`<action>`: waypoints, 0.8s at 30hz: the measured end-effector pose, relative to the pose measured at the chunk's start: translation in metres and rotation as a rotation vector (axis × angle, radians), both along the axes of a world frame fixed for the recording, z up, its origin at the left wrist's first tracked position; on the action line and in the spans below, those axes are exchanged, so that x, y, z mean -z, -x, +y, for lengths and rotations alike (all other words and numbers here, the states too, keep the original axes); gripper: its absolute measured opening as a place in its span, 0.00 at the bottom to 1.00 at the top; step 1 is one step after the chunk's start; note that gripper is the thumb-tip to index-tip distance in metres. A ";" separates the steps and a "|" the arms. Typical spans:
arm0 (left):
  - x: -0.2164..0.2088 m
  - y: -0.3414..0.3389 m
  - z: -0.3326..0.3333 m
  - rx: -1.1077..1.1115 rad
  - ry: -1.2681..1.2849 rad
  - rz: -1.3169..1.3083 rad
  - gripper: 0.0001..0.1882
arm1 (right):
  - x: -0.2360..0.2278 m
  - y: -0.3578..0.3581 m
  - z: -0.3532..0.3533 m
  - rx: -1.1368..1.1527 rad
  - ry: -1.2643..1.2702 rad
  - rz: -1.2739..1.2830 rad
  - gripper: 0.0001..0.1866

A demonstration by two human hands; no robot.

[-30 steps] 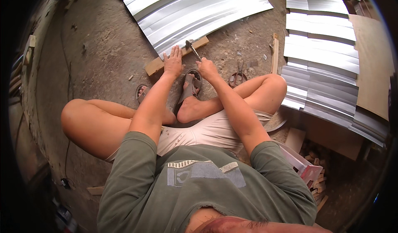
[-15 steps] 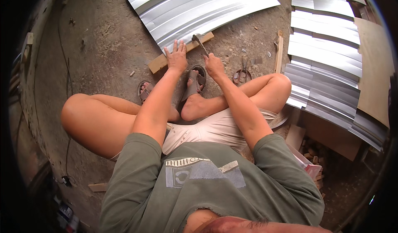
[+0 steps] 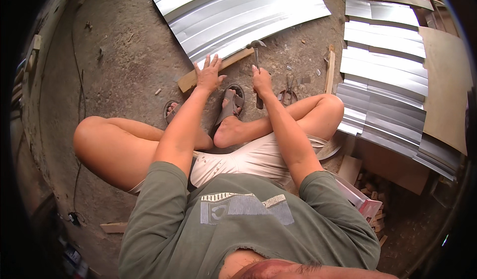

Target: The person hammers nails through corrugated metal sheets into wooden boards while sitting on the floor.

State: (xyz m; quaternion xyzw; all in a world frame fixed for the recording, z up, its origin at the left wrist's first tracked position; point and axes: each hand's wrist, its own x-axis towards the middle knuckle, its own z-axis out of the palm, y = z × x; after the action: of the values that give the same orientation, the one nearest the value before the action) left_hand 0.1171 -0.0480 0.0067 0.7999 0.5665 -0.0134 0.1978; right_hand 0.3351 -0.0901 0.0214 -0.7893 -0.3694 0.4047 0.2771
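A shiny corrugated metal sheet (image 3: 223, 23) lies on the floor ahead of me, its near edge over a wooden strip (image 3: 238, 58). My left hand (image 3: 209, 75) rests with fingers spread on the sheet's near left corner, by the strip. My right hand (image 3: 262, 82) is closed round the handle of a claw hammer (image 3: 257, 45). The hammer's head is raised near the right end of the strip. Just right of that hand, partly behind my forearm, a pair of scissors (image 3: 288, 96) lies on the floor.
More metal sheets (image 3: 385, 60) lie overlapped at the right, beside a plywood board (image 3: 444, 85). A narrow wooden stick (image 3: 330, 70) lies between the sheets and my right knee. Wood offcuts and a box (image 3: 368, 207) sit at the lower right. A cable (image 3: 82, 95) runs along the left floor.
The hammer has swung up and back from the strip, its head now pointing away from me. My left hand has shifted slightly, its thumb now spread out. The view has shifted a little.
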 end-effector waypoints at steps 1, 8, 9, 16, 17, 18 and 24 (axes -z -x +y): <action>0.004 0.013 -0.003 -0.105 -0.070 -0.034 0.42 | -0.004 0.003 0.001 0.108 0.074 0.223 0.21; 0.026 0.066 -0.006 -0.856 -0.110 -0.146 0.50 | 0.049 -0.049 0.010 0.363 0.141 0.234 0.16; 0.025 0.070 -0.006 -0.957 -0.031 -0.155 0.50 | 0.054 -0.055 0.005 0.312 0.162 -0.002 0.17; 0.022 0.108 0.036 -1.015 0.287 -0.595 0.43 | -0.003 0.005 0.006 -0.256 -0.052 -0.689 0.20; 0.023 0.102 0.042 -1.013 0.245 -0.639 0.43 | -0.014 0.013 0.007 -0.413 -0.067 -0.540 0.17; 0.027 0.094 0.046 -1.011 0.204 -0.681 0.43 | -0.023 0.027 0.003 -0.553 -0.122 -0.498 0.14; 0.050 0.107 0.081 -1.065 0.286 -0.883 0.35 | -0.034 0.154 -0.032 -1.150 -0.521 -0.337 0.11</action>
State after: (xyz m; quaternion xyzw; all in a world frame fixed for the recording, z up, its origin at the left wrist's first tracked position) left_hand 0.0104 0.0331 -0.0434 0.3109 0.7403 0.3365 0.4921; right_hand 0.1815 -0.1216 0.0554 -0.4255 -0.8570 0.2563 0.1369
